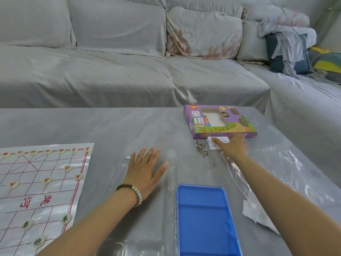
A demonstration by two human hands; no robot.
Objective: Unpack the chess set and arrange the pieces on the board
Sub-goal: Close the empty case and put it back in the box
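A white xiangqi board sheet (36,182) with red lines lies at the left of the table, with several round cream pieces (48,180) standing on it. The purple chess box (217,121) lies flat at the far right. My left hand (145,170) rests flat with fingers spread on a clear plastic tray (129,244) near the middle of the table. My right hand (232,145) reaches to the box's front edge, fingers extended over a white paper slip (215,145). An empty blue plastic tray (204,218) sits at the front, between my arms.
A metal ring puzzle (201,148) lies just left of the paper slip. Clear plastic wrap (287,163) and a torn white paper scrap (258,217) lie at the right. The table wears a grey cloth; a covered sofa (110,71) stands behind it.
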